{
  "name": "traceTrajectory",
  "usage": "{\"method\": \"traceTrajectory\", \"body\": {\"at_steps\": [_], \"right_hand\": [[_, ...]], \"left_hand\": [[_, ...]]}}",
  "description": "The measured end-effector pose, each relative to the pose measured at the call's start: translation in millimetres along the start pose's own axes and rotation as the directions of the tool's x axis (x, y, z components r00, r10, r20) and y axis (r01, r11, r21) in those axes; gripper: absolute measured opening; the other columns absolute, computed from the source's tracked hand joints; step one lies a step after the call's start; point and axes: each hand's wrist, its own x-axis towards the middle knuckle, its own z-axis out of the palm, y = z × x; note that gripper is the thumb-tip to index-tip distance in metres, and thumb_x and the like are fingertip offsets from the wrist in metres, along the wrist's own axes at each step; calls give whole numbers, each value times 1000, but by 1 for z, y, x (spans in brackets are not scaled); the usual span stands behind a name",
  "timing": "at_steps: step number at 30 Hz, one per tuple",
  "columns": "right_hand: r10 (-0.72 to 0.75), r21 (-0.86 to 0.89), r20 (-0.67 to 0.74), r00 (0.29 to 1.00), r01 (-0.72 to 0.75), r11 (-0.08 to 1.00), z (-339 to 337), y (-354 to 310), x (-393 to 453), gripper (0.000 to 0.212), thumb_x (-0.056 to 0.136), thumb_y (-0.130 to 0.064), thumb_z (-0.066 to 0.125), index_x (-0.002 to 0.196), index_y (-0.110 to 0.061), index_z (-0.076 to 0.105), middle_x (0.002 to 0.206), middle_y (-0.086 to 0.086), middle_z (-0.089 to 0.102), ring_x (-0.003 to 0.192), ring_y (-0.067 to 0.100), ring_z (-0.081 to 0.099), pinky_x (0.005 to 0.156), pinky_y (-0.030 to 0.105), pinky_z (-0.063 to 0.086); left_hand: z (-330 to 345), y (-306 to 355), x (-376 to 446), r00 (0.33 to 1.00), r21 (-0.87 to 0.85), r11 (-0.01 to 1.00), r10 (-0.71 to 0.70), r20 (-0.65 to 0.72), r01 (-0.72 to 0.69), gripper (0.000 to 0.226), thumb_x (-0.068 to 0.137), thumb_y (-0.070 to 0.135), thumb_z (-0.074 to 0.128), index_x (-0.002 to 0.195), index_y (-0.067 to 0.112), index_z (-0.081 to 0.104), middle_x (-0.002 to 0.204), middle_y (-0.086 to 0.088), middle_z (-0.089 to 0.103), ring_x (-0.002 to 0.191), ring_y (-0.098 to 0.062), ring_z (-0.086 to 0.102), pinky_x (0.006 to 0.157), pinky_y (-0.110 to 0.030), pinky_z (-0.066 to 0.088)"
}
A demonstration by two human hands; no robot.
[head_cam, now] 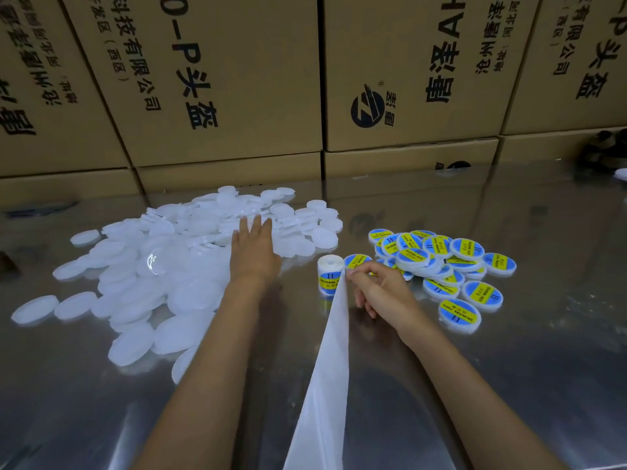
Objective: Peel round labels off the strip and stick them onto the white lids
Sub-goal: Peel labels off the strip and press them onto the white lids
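Observation:
A big heap of plain white lids (pixel 152 276) covers the left half of the shiny metal table (pixel 509 368). My left hand (pixel 254 252) reaches over the heap with straight fingers resting on the lids. A roll of labels (pixel 328 273) stands upright at the centre, and its empty white backing strip (pixel 330 368) runs down toward me. My right hand (pixel 376 284) pinches a blue and yellow round label (pixel 356 261) at the top of the strip, right beside the roll. Several lids with labels on them (pixel 441 262) lie piled to the right.
Stacked cardboard boxes (pixel 237 79) with black print wall off the back of the table. A dark object (pixel 607 147) sits at the far right edge. Bare metal lies between my arms and at the front right.

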Motion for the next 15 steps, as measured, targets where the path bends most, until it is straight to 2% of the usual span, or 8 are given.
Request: {"method": "traceTrajectory", "body": {"at_steps": [2, 4, 6, 8, 10, 11, 13, 15], "right_hand": [[0, -9, 7, 1000, 0, 1000, -1, 1, 2, 21, 96, -25, 60, 83, -7, 62, 51, 5, 55, 36, 14, 38, 39, 22, 34], [0, -19, 9, 1000, 0, 1000, -1, 2, 3, 21, 95, -26, 60, 82, -9, 62, 51, 4, 55, 36, 15, 39, 40, 23, 35], [-3, -16, 5, 1000, 3, 1000, -1, 2, 4, 20, 95, -25, 60, 83, -9, 61, 51, 3, 55, 36, 14, 39, 40, 23, 34], [-6, -9, -2, 1000, 6, 1000, 0, 4, 4, 18, 95, -23, 60, 84, -10, 61, 50, 3, 55, 35, 13, 39, 39, 22, 34], [-20, 1, -14, 1000, 20, 1000, -1, 6, 4, 14, 95, -20, 61, 84, -12, 60, 51, 2, 55, 35, 10, 40, 39, 21, 34], [-31, 9, -24, 999, 31, 999, 0, 7, 3, 11, 94, -18, 61, 85, -12, 60, 52, 2, 55, 36, 9, 41, 39, 21, 35], [-53, 21, -50, 997, 54, 998, -1, 10, 5, 3, 92, -14, 63, 91, -14, 61, 57, 4, 55, 44, 11, 44, 43, 21, 37], [-77, -11, -71, 994, 77, 997, 0, 14, 7, 12, 90, -14, 66, 100, -19, 62, 62, 3, 53, 53, 12, 49, 53, 22, 42]], "left_hand": [[-2, -7, 11, 993, 22, 996, 81, 87, -83, 63, 97, 6, 53, 156, 17, 32, 166, -8, 22, 155, -28, 6, 126, -40, 5], [-2, -14, 16, 992, -67, 991, 116, 41, -113, 52, 94, 3, 59, 144, 17, 51, 155, -12, 42, 148, -29, 29, 121, -37, 19], [-3, -20, 19, 990, -78, 987, 141, -32, -143, 43, 90, 3, 68, 131, 15, 62, 138, -12, 55, 134, -30, 44, 110, -37, 36], [-6, -21, 22, 985, -41, 986, 162, -59, -164, 31, 89, 4, 70, 118, 11, 64, 121, -13, 57, 121, -30, 49, 97, -39, 44], [-9, -22, 23, 983, -74, 984, 158, -89, -165, 15, 92, 5, 66, 107, 4, 66, 110, -14, 61, 109, -31, 53, 86, -38, 46], [-11, -22, 22, 984, -124, 980, 140, -110, -154, 9, 95, 7, 63, 102, 2, 66, 104, -14, 63, 102, -31, 56, 80, -37, 45], [-16, -20, 17, 986, -261, 960, 69, -148, -107, 11, 99, 13, 58, 94, 4, 62, 92, -11, 63, 89, -30, 57, 71, -33, 39], [-23, -14, 9, 991, -458, 888, -18, -135, -46, 14, 101, 18, 57, 93, 7, 59, 89, -9, 63, 83, -28, 59, 65, -32, 42]]}}
